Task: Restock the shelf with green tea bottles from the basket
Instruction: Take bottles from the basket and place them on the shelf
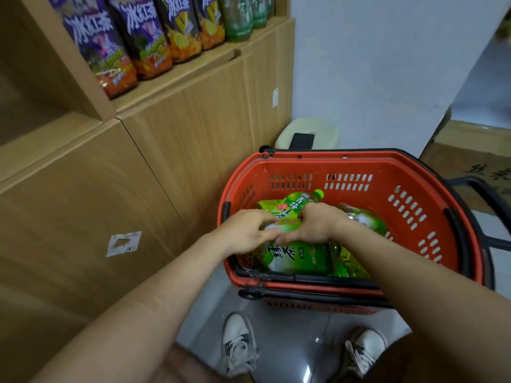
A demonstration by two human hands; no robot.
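1. The shelf (177,87) fills the left side. A row of iced tea bottles (143,37) stands on it, with a few shelf green bottles (237,20) at the right end of that row.
2. The left hand (246,230) reaches into the basket (345,158) over its left wall. Its fingers curl over the top of the near bottle (298,255), and its thumb comes in from the near side.
3. The near bottle lies on its side against the basket's near wall. Its long axis seems to run roughly left to right across the basket. Both hands cover its upper part, so I cannot tell which end carries the cap.
4. The right hand (315,225) clasps the same bottle just beside the left hand, fingers wrapped over it. The two thumbs almost touch, so this is a close two-handed hold near the bottle's middle.
5. Behind the hands lies a far bottle (298,201), its cap pointing right. A right bottle (367,219) lies beside the right wrist.
6. The shelf's green row is up and to the left of the grip, well apart from the basket. The left hand is the nearer one to it. The bottle will probably need lifting clear of the rim and turning upright before it is set down there.
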